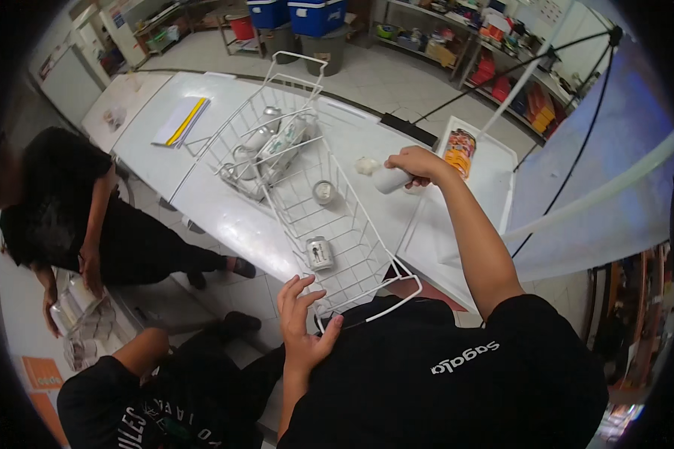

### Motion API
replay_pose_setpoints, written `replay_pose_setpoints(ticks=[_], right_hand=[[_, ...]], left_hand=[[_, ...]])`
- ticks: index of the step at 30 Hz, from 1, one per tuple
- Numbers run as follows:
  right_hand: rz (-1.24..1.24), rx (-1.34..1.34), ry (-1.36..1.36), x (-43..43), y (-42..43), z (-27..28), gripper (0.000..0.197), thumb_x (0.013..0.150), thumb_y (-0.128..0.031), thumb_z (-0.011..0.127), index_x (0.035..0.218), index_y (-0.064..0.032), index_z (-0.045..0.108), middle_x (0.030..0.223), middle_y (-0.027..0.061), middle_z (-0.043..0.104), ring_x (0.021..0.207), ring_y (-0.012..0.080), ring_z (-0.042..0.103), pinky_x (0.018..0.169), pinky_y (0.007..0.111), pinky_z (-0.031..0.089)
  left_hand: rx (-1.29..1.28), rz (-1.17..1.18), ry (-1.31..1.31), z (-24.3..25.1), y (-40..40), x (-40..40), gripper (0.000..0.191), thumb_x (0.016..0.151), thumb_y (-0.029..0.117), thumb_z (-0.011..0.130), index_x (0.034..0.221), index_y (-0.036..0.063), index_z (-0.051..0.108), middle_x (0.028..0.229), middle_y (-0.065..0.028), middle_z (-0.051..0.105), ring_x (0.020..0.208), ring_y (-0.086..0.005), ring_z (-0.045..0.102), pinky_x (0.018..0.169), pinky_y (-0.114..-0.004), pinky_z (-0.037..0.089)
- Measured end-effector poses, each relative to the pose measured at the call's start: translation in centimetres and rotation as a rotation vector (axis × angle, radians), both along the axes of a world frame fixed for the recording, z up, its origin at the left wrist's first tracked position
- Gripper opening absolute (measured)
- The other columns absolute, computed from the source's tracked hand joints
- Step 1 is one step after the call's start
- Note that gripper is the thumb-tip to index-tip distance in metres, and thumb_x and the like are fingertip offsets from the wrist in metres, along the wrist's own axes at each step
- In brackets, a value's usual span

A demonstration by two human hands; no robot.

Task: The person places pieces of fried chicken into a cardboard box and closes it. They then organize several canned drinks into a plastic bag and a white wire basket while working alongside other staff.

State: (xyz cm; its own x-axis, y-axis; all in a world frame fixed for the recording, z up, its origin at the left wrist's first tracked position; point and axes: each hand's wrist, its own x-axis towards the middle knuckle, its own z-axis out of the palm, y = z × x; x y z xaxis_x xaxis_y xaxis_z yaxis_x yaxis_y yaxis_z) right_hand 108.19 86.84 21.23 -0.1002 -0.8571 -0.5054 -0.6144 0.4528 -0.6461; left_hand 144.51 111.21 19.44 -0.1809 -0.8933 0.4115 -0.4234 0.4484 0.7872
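My right hand [418, 164] is closed around a pale, plain cylinder [392, 182], likely a can, above the table at the right of a white wire basket [390, 247]. My left hand [308, 322] has its fingers spread beside the basket's near end; whether it touches the wire is unclear. Inside the basket, a printed can [319, 253] lies towards the near end, and a second can [323, 192] stands farther off. Several silver and white cans [261, 134] lie grouped in the far left wire basketwork. A crumpled pale item [366, 165] rests near my right hand.
An orange printed package [460, 152] lies in a white tray [508, 196] at the right. Papers with a yellow strip [182, 122] lie on the white table [224, 224]. Two people in black [62, 196] are at the left, one handling wrapped items. Black poles [581, 39] cross the upper right.
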Motion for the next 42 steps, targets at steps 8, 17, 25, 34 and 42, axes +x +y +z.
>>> replay_pose_setpoints(ticks=[8,17,25,34,42], right_hand=[[-0.434,0.194,0.074,-5.4,1.4,-14.7,0.066,0.094,-0.058,0.064,0.125,-0.0003,0.067,0.108,0.0178,0.073,0.067,0.0239,0.072,0.056,0.035,0.059],[0.066,-0.659,0.433,4.2,4.4,-3.6,0.040,0.087,-0.039,0.077,0.104,-0.0031,0.071,0.095,0.0201,0.076,0.091,0.0391,0.074,0.080,0.048,0.058],[1.214,-0.153,0.607,21.2,4.8,-14.2,0.055,0.066,-0.044,0.091,0.107,-0.0087,0.081,0.106,0.0126,0.078,0.104,0.0290,0.075,0.084,0.043,0.061],[0.821,-0.206,0.170,14.3,4.5,-0.3,0.072,0.058,-0.049,0.088,0.107,0.0017,0.075,0.103,0.0248,0.076,0.090,0.0353,0.075,0.081,0.041,0.059],[0.306,-0.164,0.579,1.8,0.2,-7.8,0.079,0.061,-0.047,0.090,0.120,0.0006,0.069,0.113,0.0220,0.073,0.111,0.0377,0.070,0.096,0.043,0.057]], left_hand=[[0.013,0.027,0.032,-0.5,-0.8,-1.2,0.041,0.084,0.028,0.077,0.114,0.0024,0.066,0.132,-0.0187,0.066,0.135,-0.0434,0.051,0.115,-0.054,0.036],[0.030,0.030,0.023,-1.4,-0.6,-0.4,0.043,0.081,0.027,0.078,0.114,0.0010,0.067,0.131,-0.0189,0.066,0.133,-0.0449,0.051,0.111,-0.054,0.040],[0.019,-0.014,0.028,-2.1,-1.2,-0.5,0.053,0.089,0.046,0.071,0.116,0.0018,0.065,0.131,-0.0183,0.067,0.134,-0.0440,0.052,0.113,-0.055,0.037],[0.007,0.069,0.067,-2.7,-0.7,0.7,0.046,0.084,0.036,0.076,0.116,0.0039,0.067,0.127,-0.0152,0.069,0.132,-0.0438,0.053,0.111,-0.054,0.041],[0.045,-0.005,0.119,-4.2,-1.3,1.4,0.057,0.085,0.047,0.076,0.119,0.0024,0.066,0.124,-0.0166,0.068,0.130,-0.0396,0.055,0.109,-0.051,0.042]])
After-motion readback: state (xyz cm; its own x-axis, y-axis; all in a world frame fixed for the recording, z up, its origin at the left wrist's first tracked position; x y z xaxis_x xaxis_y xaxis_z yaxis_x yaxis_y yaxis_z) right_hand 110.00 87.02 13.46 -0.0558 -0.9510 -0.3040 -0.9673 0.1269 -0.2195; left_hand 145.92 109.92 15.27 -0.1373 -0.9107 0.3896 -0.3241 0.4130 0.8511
